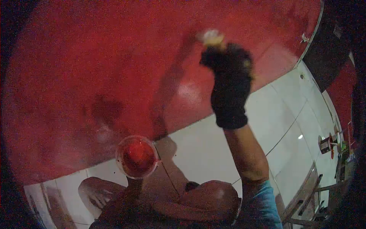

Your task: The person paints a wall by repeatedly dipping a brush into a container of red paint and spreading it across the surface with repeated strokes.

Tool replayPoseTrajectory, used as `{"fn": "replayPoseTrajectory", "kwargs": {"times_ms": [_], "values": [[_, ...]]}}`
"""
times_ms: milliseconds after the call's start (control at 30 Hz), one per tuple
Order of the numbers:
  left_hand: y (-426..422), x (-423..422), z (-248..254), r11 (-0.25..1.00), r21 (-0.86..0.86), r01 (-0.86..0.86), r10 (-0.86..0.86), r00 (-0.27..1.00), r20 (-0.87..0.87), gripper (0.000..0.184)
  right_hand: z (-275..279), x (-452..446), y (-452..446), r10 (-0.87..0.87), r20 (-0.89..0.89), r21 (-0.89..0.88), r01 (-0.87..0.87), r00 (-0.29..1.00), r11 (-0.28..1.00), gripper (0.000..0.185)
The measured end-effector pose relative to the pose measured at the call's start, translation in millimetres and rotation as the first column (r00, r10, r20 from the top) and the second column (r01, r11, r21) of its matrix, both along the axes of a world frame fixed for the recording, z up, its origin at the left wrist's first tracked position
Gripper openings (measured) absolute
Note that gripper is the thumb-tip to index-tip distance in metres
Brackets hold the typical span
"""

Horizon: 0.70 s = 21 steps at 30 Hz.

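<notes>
My right hand (228, 68), in a black glove, is raised against the red wall (95, 57). Its fingers are closed on a paintbrush (212, 38) with a pale tip and a yellowish part, smeared by motion. The tip is at or close to the wall; I cannot tell whether it touches. Lower down, a clear round tub (137, 156) with wet-looking red paint inside is held up near the wall's bottom edge. My left hand (134, 185) is beneath the tub, dark and mostly hidden by it, supporting it from below.
White floor tiles (198, 145) meet the wall along a slanting edge. My bent legs (209, 198) are folded on the floor below. A dark doorway-like area (324, 53) is at the upper right. Small items and a wooden piece of furniture (305, 191) stand at the right.
</notes>
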<state>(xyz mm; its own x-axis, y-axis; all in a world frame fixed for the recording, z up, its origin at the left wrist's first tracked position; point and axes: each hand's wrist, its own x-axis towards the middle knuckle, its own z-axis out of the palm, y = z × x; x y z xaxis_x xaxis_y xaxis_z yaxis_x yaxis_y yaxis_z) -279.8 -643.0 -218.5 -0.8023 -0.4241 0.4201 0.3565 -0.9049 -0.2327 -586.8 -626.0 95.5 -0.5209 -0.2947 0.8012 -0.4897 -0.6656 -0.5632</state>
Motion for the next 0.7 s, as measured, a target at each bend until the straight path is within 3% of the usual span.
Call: {"fn": "replayPoseTrajectory", "kwargs": {"times_ms": [33,100,133,200,233,267,333,367,433,500,567,700], "values": [[0,-5,9,0.999,-0.045,-0.014,0.017,0.999,0.051,0.084,15,-4,-3,0.000,-0.007,-0.002,0.000,1.000,1.000,0.012],[13,4,17,0.991,-0.131,-0.040,0.060,0.986,0.154,0.083,34,-12,-4,0.169,0.048,-0.223,-0.154,0.984,0.963,0.012],[15,0,28,0.984,-0.173,-0.050,0.085,0.975,0.205,0.083,18,-16,-12,0.242,0.119,-0.188,-0.218,0.963,0.958,0.017],[6,-21,56,0.963,-0.264,-0.063,0.143,0.943,0.299,0.083,-35,-11,-10,-0.156,0.145,0.077,0.146,0.977,0.986,0.018],[1,-36,68,0.945,-0.318,-0.073,0.184,0.924,0.335,0.083,-78,-9,-5,-0.265,0.024,0.182,0.256,0.964,0.949,0.016],[1,-49,79,0.923,-0.374,-0.089,0.234,0.902,0.362,0.082,-115,-5,8,-0.039,0.276,0.219,-0.023,0.960,0.975,0.013],[17,-55,85,0.866,-0.484,-0.127,0.350,0.845,0.405,0.082,-199,-6,36,0.115,0.524,0.223,-0.266,0.844,0.938,0.019],[26,-47,86,0.834,-0.535,-0.136,0.406,0.808,0.428,0.082,-240,-15,56,0.044,0.442,0.445,-0.262,0.896,0.856,0.020],[34,-48,100,0.760,-0.634,-0.144,0.519,0.722,0.458,0.082,-289,-23,83,0.031,0.333,0.555,-0.222,0.942,0.802,0.008],[49,-54,115,0.673,-0.724,-0.155,0.639,0.614,0.462,0.081,-242,-18,94,0.071,0.806,0.281,-0.485,0.587,0.828,0.018],[49,-62,135,0.588,-0.794,-0.157,0.744,0.489,0.455,0.081,-205,-32,92,0.124,0.714,0.386,-0.535,0.689,0.752,0.023],[47,-86,198,0.454,-0.885,-0.109,0.878,0.223,0.423,0.080,-83,-30,91,0.336,0.568,0.374,-0.599,0.752,0.708,0.019]]}}
